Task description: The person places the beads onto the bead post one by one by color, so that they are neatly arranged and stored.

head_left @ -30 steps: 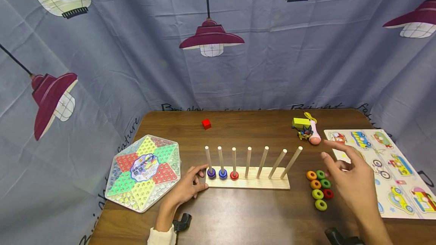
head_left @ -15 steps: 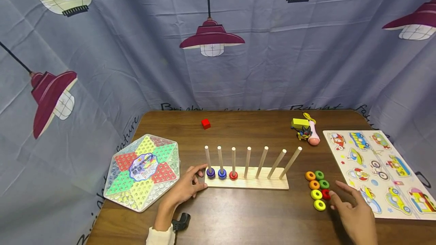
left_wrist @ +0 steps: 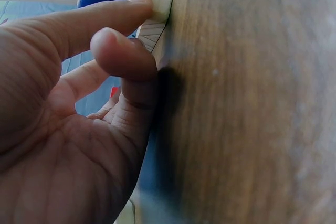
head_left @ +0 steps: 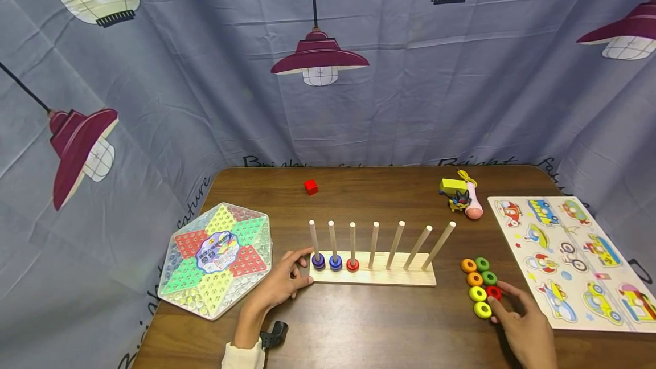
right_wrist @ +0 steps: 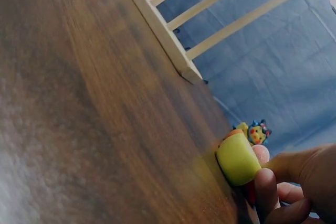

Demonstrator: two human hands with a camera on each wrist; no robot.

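Note:
A wooden peg rack (head_left: 376, 277) stands mid-table with a row of upright pegs. Dark blue rings (head_left: 318, 261) sit on its leftmost peg, blue rings (head_left: 335, 263) on the second and red (head_left: 352, 265) on the third. My left hand (head_left: 279, 285) holds the rack's left end, index finger and thumb at its corners. At the right, my right hand (head_left: 528, 326) pinches a loose red ring (head_left: 493, 292) between thumb and fingers. Close beside it lie yellow rings (head_left: 482, 310), orange rings (head_left: 474, 279) and green rings (head_left: 489, 277). In the right wrist view a yellow ring (right_wrist: 239, 159) partly hides the red one.
A Chinese checkers board (head_left: 215, 261) lies at the left. Behind the rack is a red cube (head_left: 310, 187). At the back right are a yellow block (head_left: 453, 185), a small figure (head_left: 459, 200) and a pink toy (head_left: 472, 203). A picture puzzle board (head_left: 569, 261) covers the right side.
My right hand has come down and left from above the puzzle board to the red ring and now pinches it. My left hand and the rack have stayed put.

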